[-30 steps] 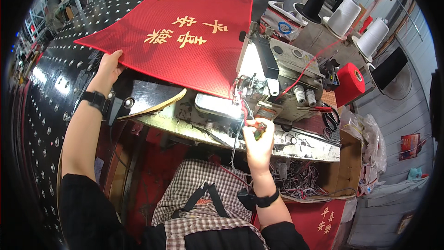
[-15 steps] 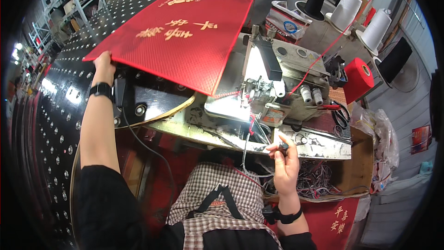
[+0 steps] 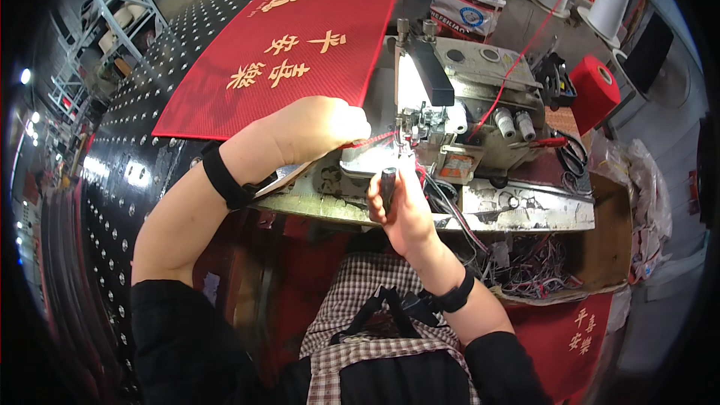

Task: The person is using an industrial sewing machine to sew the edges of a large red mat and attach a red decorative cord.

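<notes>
A red mat (image 3: 225,90) with gold lettering and a gold emblem lies on the black studded table, left of a sewing machine (image 3: 469,79). My left hand (image 3: 322,127) is closed at the mat's near right corner; bright light washes out its fingertips. From that corner a red thread chain (image 3: 375,139) stretches to the machine's needle area. My right hand (image 3: 409,210) is closed around a small dark-handled tool (image 3: 388,187), its fingertips just below the needle area. The tool's working end is hidden, so its exact kind cannot be made out.
Thread cones and a red spool (image 3: 595,81) stand right of the machine. Black-handled scissors (image 3: 574,154) lie on its right side. Below, a cardboard box (image 3: 611,236) holds tangled thread scraps. Another red mat (image 3: 559,345) hangs at lower right. A metal shelf rack (image 3: 124,19) stands far left.
My left hand has moved from the mat's left corner to its near right corner, and the mat has settled flat on the table. My right hand has moved up and left toward the needle area.
</notes>
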{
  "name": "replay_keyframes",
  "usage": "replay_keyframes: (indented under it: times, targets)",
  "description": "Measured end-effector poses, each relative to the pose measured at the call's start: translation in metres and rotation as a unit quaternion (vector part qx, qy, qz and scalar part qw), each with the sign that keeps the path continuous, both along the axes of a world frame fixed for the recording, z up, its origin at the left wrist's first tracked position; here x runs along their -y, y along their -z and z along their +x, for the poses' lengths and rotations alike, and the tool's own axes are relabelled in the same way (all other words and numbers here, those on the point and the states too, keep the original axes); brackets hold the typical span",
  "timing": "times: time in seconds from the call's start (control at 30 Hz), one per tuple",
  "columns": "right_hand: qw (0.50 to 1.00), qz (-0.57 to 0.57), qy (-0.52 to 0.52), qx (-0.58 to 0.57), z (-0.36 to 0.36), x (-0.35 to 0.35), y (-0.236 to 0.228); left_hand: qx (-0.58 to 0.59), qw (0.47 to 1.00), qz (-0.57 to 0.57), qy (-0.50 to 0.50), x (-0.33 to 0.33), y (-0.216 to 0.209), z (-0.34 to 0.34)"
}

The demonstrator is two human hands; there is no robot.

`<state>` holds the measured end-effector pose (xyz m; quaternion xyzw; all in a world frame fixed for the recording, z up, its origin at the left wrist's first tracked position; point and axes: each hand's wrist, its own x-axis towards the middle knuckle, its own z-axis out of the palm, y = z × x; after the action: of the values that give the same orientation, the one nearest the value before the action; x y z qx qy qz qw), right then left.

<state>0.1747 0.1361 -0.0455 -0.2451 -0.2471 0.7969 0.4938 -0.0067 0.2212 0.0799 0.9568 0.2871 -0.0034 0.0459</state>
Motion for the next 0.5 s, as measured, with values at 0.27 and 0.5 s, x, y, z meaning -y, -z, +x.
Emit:
replay_keyframes:
  times: [0.27, 0.5]
  targets:
    - [0.987, -0.112, -0.019, -0.115, -0.034, -0.017, -0.010, 0.285, 0.942, -0.134, -0.117, 0.019, 0.019, 0.012]
    - [0.981, -0.109, -0.001, -0.160, -0.040, -0.016, -0.007, 0.369, 0.897, -0.181, -0.162, 0.024, 0.035, 0.008]
